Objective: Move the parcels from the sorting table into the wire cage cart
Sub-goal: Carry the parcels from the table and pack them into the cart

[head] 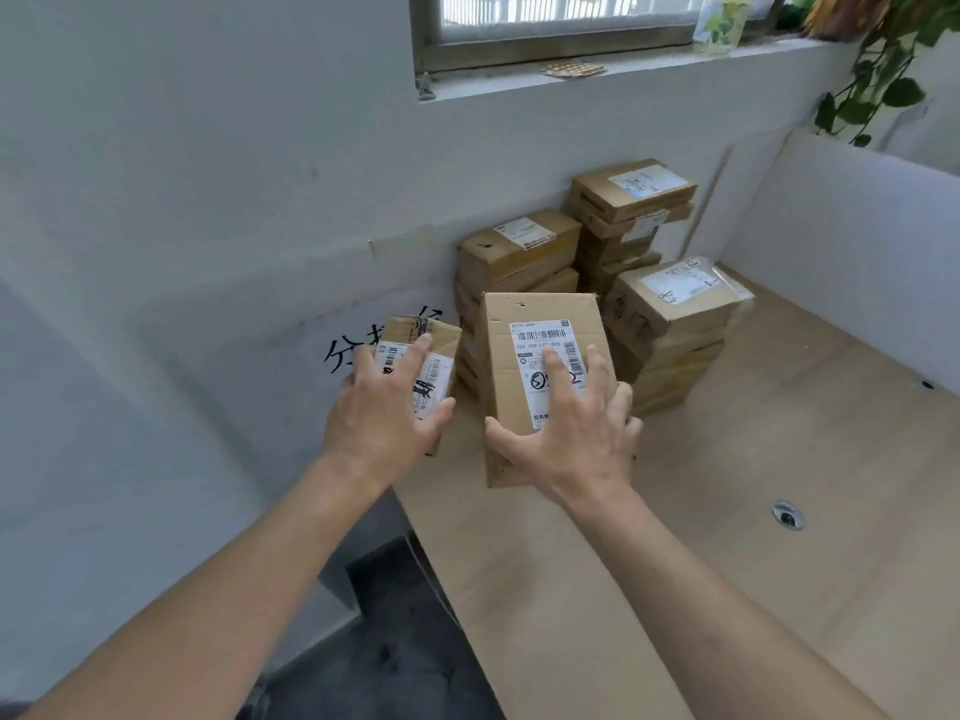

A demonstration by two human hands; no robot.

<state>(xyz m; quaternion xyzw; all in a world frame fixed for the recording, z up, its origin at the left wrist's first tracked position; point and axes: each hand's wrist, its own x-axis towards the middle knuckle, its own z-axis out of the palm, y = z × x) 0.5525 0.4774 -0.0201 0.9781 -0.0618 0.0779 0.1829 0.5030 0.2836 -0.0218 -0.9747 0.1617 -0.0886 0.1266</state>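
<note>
Two bare forearms rise from the bottom corners of the frame toward its middle. At the end of the left one, the left hand [387, 415] lies back-up over a small brown cardboard parcel with a white printed label [423, 368]; its fingers spread across the label, its thumb hooks round the right edge, and it holds the box off the table at centre left. Beside it, the right hand [574, 433] clamps a larger brown cardboard parcel with a barcode label [540, 356], fingers splayed over the label face and thumb stretched along the lower left edge. That box tilts up, its top end away from the camera. The two held parcels sit near each other without touching.

Behind them, upper centre, stand several stacks of brown labelled cardboard parcels [670, 324] pushed into the corner of the pale wooden sorting table [779, 449], against a white wall [208, 174]. Black handwritten characters [343, 350] show on the wall left of the small parcel. A round metal grommet [788, 514] sits in the tabletop at lower right. A window [561, 13] and green trailing plant [878, 70] fill the top right.
</note>
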